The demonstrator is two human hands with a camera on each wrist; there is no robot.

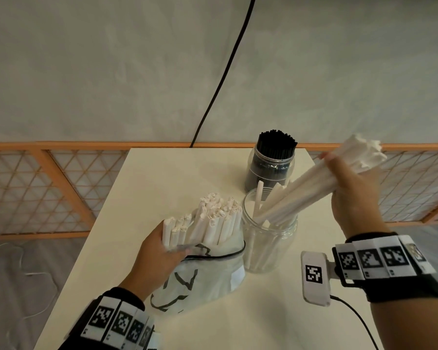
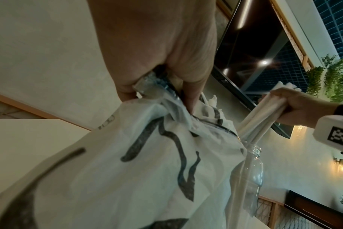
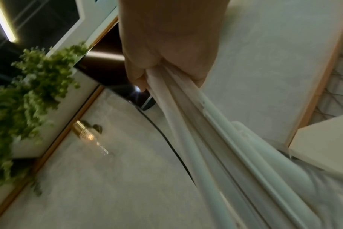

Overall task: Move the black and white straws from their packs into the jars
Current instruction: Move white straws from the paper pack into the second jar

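My right hand [image 1: 352, 188] has its fingers wrapped around a bundle of white paper-wrapped straws [image 1: 314, 183], held at a slant with the lower ends down inside the clear jar [image 1: 268, 248] and the upper ends fanning out above my knuckles. A few white straws already stand loose in that jar.

My left hand [image 1: 157, 253] pinches the open rim of the white straw pack [image 1: 208, 274], a pale plastic bag with black markings, thumb on the outside and fingers tucked inside; the left wrist view shows the crumpled edge caught between them. The remaining white straws [image 1: 213, 218] stand upright out of the pack's mouth, and the pack sits just beside the clear jar, on its left.

Behind the clear jar, nearly touching it, a second jar [image 1: 271, 168] is packed full of black straws [image 1: 277, 142]. Everything sits on the pale table [image 1: 162, 173]. A black cable [image 1: 228, 69] hangs down the wall behind it.
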